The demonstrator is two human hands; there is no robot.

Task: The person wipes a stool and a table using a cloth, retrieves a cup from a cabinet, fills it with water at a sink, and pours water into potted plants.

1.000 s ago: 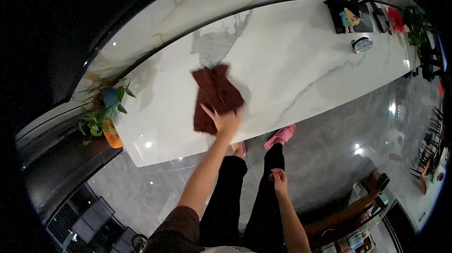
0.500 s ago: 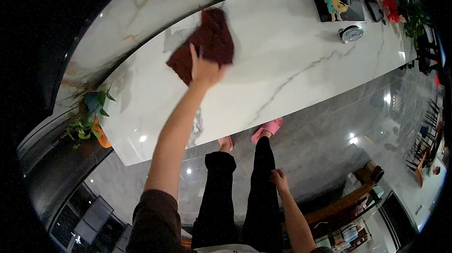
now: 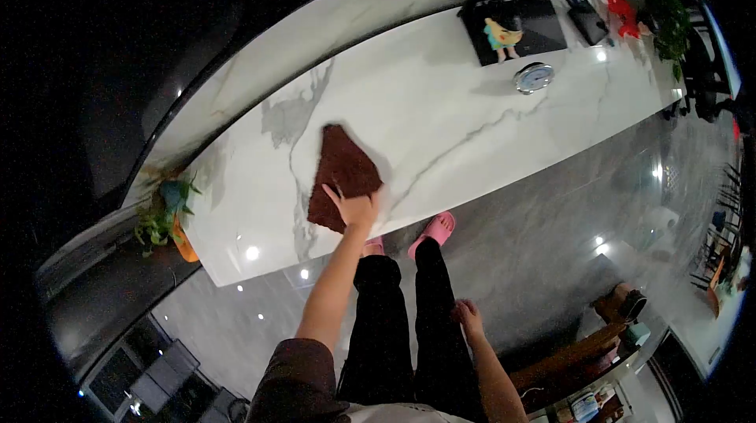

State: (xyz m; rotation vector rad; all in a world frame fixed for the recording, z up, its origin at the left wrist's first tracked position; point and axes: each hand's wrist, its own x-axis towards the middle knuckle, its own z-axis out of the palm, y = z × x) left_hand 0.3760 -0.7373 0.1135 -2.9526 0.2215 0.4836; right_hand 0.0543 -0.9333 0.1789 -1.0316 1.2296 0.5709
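Observation:
A dark brown cloth lies on the white marble-patterned counter, towards its near edge. My left hand presses on the lower part of the cloth and grips it. One outer finger sticks out to the left and another digit to the right, while the middle fingers are partly lost against the cloth. Beside my right thigh hangs my right hand, away from the counter. Its fingers look loosely curled, and I see nothing in them.
At the counter's far right stand a round silver dial clock, a black box with a cartoon figure, a red item and a leafy plant. Another plant sits at the left end. Pink slippers are on my feet.
My left hand has drawn the cloth from the back of the counter towards the near edge. The view has shifted a little. The right hand stays by my thigh.

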